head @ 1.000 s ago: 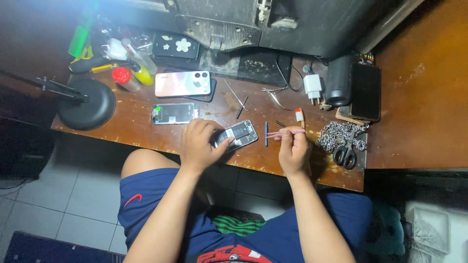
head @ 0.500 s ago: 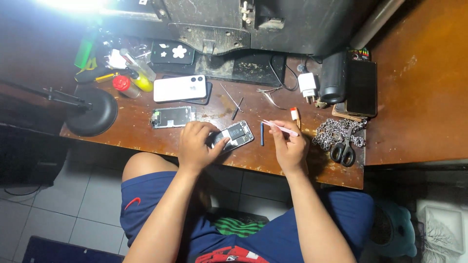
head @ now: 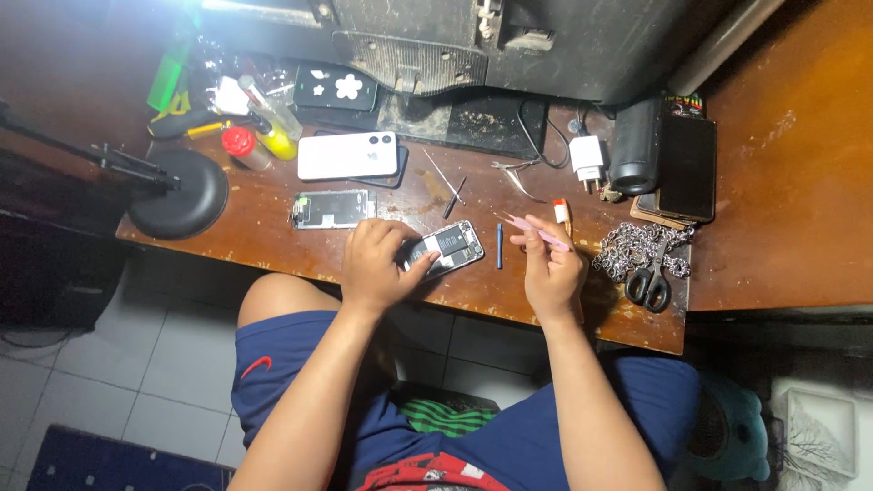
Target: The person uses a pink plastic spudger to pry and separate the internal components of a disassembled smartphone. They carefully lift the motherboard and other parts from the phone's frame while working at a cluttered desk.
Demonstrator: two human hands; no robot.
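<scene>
An opened phone (head: 447,248) with its battery showing lies on the wooden desk (head: 782,200) near the front edge. My left hand (head: 377,264) rests on its left end and holds it down. Pink tweezers (head: 532,229) are pinched in my right hand (head: 552,270), lifted just right of the phone, tips pointing left. A blue screwdriver (head: 499,245) lies between the phone and my right hand. A detached phone screen (head: 334,209) lies to the left of my left hand.
A white phone (head: 348,155), a black case with a flower, bottles and a lamp base (head: 178,193) crowd the left. Metal tweezers, a white charger (head: 587,157), a black cylinder, a dark phone (head: 687,166), a chain and scissors (head: 647,284) lie right.
My right hand has lifted the pink tweezers up and slightly right, away from the phone. My left hand stays on the phone.
</scene>
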